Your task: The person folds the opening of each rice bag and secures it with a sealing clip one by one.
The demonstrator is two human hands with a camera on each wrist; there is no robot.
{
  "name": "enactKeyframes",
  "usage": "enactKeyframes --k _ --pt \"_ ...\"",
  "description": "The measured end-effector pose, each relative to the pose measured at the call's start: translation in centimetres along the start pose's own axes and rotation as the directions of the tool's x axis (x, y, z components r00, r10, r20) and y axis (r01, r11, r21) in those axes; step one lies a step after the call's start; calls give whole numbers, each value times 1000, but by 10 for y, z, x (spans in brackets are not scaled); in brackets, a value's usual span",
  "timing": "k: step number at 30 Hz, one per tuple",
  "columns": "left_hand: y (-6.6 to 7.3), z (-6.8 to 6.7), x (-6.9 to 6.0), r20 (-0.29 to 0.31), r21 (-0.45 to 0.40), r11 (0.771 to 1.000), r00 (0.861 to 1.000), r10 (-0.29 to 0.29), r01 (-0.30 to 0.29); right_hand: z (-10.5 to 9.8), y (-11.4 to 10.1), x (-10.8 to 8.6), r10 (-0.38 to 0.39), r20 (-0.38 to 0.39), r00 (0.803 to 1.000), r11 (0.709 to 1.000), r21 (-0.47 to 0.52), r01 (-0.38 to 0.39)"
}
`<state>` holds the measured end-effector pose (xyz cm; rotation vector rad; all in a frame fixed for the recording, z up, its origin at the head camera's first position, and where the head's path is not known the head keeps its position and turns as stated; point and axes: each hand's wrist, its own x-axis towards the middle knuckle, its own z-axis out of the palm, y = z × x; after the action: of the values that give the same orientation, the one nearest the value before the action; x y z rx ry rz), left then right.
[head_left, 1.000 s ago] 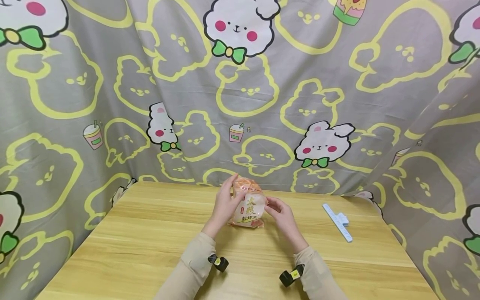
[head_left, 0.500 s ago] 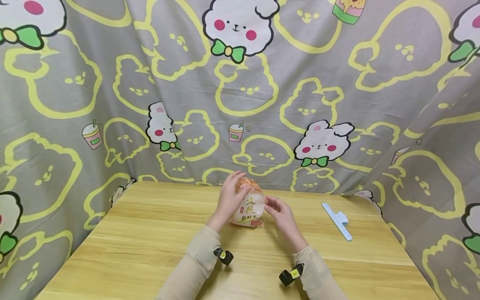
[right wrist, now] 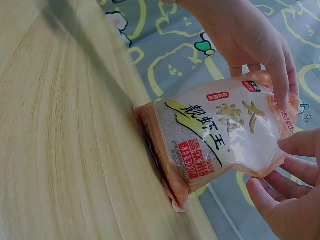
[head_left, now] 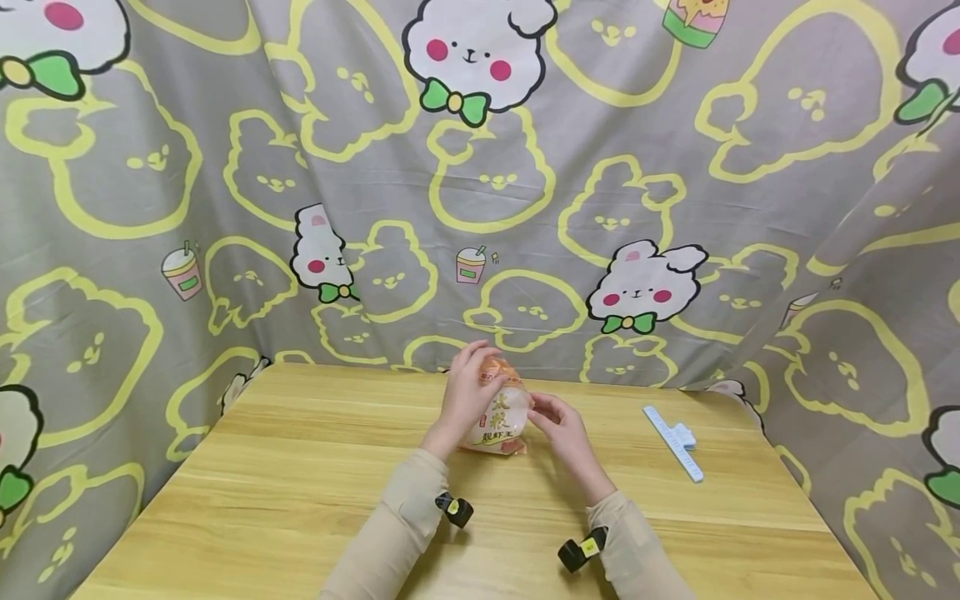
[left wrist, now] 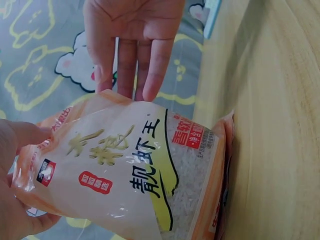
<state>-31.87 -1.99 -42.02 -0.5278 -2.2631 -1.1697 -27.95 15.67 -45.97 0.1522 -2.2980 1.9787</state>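
A clear and orange bag of rice (head_left: 497, 417) stands upright near the back of the table. In the left wrist view the bag (left wrist: 112, 165) shows white grains near its base, which rests on the wood. My left hand (head_left: 467, 392) grips its upper left part, thumb across the front; the other fingers are partly hidden behind it. From the right, my right hand (head_left: 564, 432) touches the bag's side edge. In the left wrist view that right hand (left wrist: 135, 22) has its fingers stretched out, tips at or behind the edge.
To the right on the wooden table (head_left: 300, 483) lies a light blue bag clip (head_left: 675, 443). A grey cartoon-print curtain (head_left: 510, 200) hangs close behind the table and along both sides. Each sleeve carries a small black wrist camera (head_left: 454, 510).
My left hand has shifted right and slightly up over the bag's front, covering more of its left side. The right hand and the clip have stayed put.
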Motion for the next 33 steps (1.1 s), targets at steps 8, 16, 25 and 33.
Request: enactKeyframes --k 8,16,25,33 --pt "3 2 0 7 -23 1000 1000 -16 17 1 5 1 -21 -12 1000 1000 -8 21" --pt "5 5 -1 -16 -22 1000 1000 -16 16 1 7 1 -26 -15 1000 1000 -8 26" --pt "7 6 -1 -36 -43 999 999 -19 18 1 7 1 -22 -21 1000 1000 0 22" --pt "4 8 0 -63 -35 999 998 -3 1 0 6 2 -22 -17 1000 1000 9 22"
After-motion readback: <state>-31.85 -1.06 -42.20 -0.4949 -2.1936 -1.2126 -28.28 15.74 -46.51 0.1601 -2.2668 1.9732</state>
